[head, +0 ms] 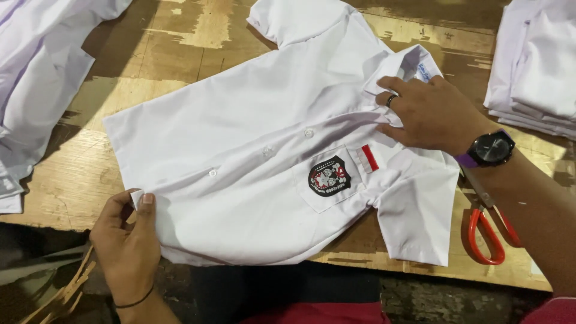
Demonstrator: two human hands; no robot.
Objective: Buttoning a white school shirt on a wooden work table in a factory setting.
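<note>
Shirt lies flat and buttoned on desk, unfolded. Left hand fingers pinch hem corner; right hand fingers press collar, spread.

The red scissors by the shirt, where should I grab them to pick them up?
Grab the red scissors by the looped red handles, coming from the near table edge. The loops point that way and lie bare on the wooden table, while the blades run up under the right hand's wrist beside the white shirt.
</note>
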